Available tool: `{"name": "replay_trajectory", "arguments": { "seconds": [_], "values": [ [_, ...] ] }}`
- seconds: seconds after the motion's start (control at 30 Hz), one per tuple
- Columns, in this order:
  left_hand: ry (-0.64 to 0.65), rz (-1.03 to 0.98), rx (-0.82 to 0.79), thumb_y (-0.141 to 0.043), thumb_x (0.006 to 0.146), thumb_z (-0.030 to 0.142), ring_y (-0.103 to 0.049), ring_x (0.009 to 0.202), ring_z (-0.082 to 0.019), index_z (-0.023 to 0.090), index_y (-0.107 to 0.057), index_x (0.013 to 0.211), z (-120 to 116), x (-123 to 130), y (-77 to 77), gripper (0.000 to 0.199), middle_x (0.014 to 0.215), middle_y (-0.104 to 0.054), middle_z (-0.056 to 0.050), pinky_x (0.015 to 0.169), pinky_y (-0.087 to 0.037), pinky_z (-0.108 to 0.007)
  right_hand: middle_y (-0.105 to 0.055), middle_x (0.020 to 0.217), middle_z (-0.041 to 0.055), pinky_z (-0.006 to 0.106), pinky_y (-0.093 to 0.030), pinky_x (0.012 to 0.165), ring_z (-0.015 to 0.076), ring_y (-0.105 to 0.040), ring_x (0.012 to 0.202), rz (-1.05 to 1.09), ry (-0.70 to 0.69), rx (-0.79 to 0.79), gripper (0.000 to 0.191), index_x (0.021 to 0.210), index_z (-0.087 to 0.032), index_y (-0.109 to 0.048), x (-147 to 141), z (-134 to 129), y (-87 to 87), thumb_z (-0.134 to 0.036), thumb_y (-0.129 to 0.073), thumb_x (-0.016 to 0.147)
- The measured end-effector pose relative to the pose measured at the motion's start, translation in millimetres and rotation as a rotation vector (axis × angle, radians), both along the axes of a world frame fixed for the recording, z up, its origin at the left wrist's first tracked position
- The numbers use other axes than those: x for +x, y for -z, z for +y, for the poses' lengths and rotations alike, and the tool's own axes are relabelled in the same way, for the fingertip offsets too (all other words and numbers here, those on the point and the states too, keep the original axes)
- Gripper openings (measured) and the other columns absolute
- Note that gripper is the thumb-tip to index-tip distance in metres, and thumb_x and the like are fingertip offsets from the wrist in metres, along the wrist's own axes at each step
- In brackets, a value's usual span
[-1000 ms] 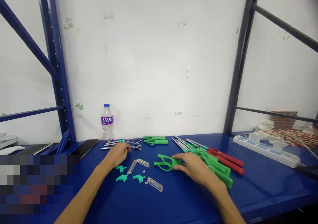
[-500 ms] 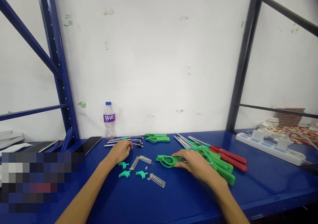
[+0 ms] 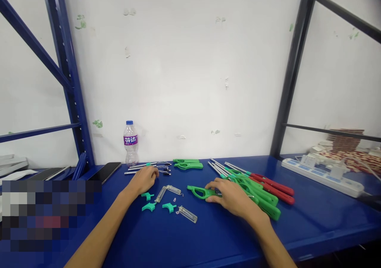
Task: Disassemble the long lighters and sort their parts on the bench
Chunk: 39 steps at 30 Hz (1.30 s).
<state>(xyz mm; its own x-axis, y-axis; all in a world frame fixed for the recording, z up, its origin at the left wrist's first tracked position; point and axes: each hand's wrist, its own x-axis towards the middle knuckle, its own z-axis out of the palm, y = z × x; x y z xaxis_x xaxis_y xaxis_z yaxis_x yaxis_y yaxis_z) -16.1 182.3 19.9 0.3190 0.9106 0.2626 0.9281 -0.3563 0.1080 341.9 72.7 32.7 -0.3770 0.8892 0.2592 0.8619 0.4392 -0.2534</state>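
Note:
My right hand (image 3: 232, 194) is closed on a green lighter handle (image 3: 198, 192), its looped end pointing left on the blue table. A thin metallic piece (image 3: 251, 196) shows beside the hand; I cannot tell whether it is held. My left hand (image 3: 145, 179) rests with its fingers curled next to several metal lighter tubes (image 3: 131, 173) with dark wired ends. Its fingertips are hidden. Between the hands lie clear fuel tanks (image 3: 188, 214) and turquoise triggers (image 3: 169, 207). Two green handle shells (image 3: 188, 165) lie near the wall.
Several green lighters (image 3: 262, 192) and red lighters (image 3: 276, 190) lie right of my right hand. A bottle (image 3: 131, 145) and a phone (image 3: 105, 172) stand and lie at the back left. A white power strip (image 3: 323, 177) is at the far right. Shelf posts (image 3: 293, 73) flank the table.
The green handle in my right hand shows one loop now, where a second green edge showed below it before. My right fingers have shifted slightly; my left hand has hardly moved.

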Motion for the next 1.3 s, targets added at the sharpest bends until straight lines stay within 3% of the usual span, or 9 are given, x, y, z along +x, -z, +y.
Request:
{"name": "replay_trajectory", "arguments": {
  "seconds": [0.23, 0.43, 0.63, 0.7, 0.8, 0.93, 1.03, 1.2, 1.3],
  "values": [
    [-0.003, -0.013, 0.010, -0.063, 0.099, 0.037, -0.068, 0.106, -0.021, 0.017, -0.068, 0.112, -2, 0, -1.2, 0.024, 0.116, -0.070, -0.007, 0.094, -0.056, -0.045, -0.073, 0.114, 0.0074, 0.036, -0.048, 0.091, 0.0295, -0.069, 0.105, -0.027, -0.003, -0.017, 0.028, 0.122, -0.025, -0.073, 1, 1, 0.5, -0.033, -0.071, 0.096],
    [-0.006, -0.034, 0.019, -0.063, 0.099, 0.037, -0.067, 0.108, -0.022, 0.017, -0.068, 0.112, -4, -1, -3.2, 0.024, 0.118, -0.070, -0.007, 0.096, -0.056, -0.045, -0.073, 0.120, 0.0058, 0.032, -0.048, 0.095, 0.0258, -0.068, 0.109, -0.077, -0.088, -0.008, 0.029, 0.125, -0.026, -0.071, -5, -2, -1.5, -0.028, -0.071, 0.096],
    [0.011, -0.014, 0.025, -0.063, 0.100, 0.037, -0.068, 0.104, -0.020, 0.018, -0.068, 0.110, -7, 2, -4.8, 0.022, 0.115, -0.070, -0.006, 0.094, -0.056, -0.043, -0.077, 0.110, 0.0053, 0.029, -0.050, 0.086, 0.0283, -0.071, 0.105, -0.249, -0.159, 0.016, 0.029, 0.118, -0.029, -0.075, -23, 37, -15.7, -0.028, -0.081, 0.089],
    [0.010, -0.015, 0.032, -0.063, 0.100, 0.037, -0.068, 0.104, -0.020, 0.018, -0.069, 0.109, -7, 3, -5.3, 0.022, 0.114, -0.071, -0.006, 0.094, -0.056, -0.044, -0.077, 0.110, 0.0073, 0.031, -0.049, 0.088, 0.0301, -0.071, 0.106, -0.288, -0.125, 0.036, 0.029, 0.116, -0.027, -0.076, -28, 57, -21.9, -0.029, -0.083, 0.088],
    [0.008, -0.029, 0.047, -0.063, 0.100, 0.036, -0.068, 0.105, -0.020, 0.017, -0.069, 0.108, -8, 2, -6.6, 0.022, 0.113, -0.071, -0.006, 0.095, -0.056, -0.044, -0.073, 0.120, 0.0130, 0.033, -0.049, 0.089, 0.0324, -0.070, 0.108, -0.308, -0.046, 0.090, 0.040, 0.129, -0.023, -0.070, -31, 75, -27.7, -0.034, -0.079, 0.091],
    [0.021, -0.051, 0.073, -0.063, 0.100, 0.036, -0.067, 0.107, -0.021, 0.017, -0.069, 0.108, -12, 5, -9.5, 0.022, 0.114, -0.071, -0.006, 0.097, -0.055, -0.046, -0.072, 0.122, 0.0114, 0.033, -0.049, 0.089, 0.0303, -0.069, 0.110, -0.277, 0.036, 0.153, 0.032, 0.126, -0.023, -0.070, -23, 74, -29.5, -0.044, -0.063, 0.102],
    [0.049, -0.056, 0.072, -0.062, 0.100, 0.036, -0.067, 0.107, -0.021, 0.017, -0.069, 0.108, -17, 15, -11.3, 0.021, 0.113, -0.071, -0.006, 0.097, -0.054, -0.045, -0.072, 0.117, 0.0114, 0.035, -0.050, 0.089, 0.0283, -0.069, 0.107, -0.247, 0.131, 0.163, 0.027, 0.118, -0.021, -0.072, -9, 72, -29.7, -0.038, -0.053, 0.107],
    [0.122, -0.053, 0.073, -0.062, 0.100, 0.038, -0.067, 0.108, -0.022, 0.017, -0.069, 0.108, -25, 35, -10.3, 0.024, 0.113, -0.071, -0.006, 0.098, -0.054, -0.046, -0.072, 0.111, 0.0087, 0.044, -0.053, 0.093, 0.0246, -0.068, 0.103, -0.249, 0.302, 0.102, 0.029, 0.114, -0.016, -0.070, 16, 83, -27.9, -0.040, -0.056, 0.107],
    [0.140, -0.049, 0.080, -0.061, 0.100, 0.040, -0.066, 0.108, -0.022, 0.017, -0.069, 0.109, -31, 41, -7.6, 0.025, 0.111, -0.071, -0.006, 0.097, -0.053, -0.046, -0.073, 0.105, 0.0082, 0.043, -0.054, 0.091, 0.0233, -0.069, 0.098, -0.280, 0.403, 0.050, 0.030, 0.105, -0.014, -0.071, 29, 90, -24.7, -0.042, -0.059, 0.105]
  ]
}}
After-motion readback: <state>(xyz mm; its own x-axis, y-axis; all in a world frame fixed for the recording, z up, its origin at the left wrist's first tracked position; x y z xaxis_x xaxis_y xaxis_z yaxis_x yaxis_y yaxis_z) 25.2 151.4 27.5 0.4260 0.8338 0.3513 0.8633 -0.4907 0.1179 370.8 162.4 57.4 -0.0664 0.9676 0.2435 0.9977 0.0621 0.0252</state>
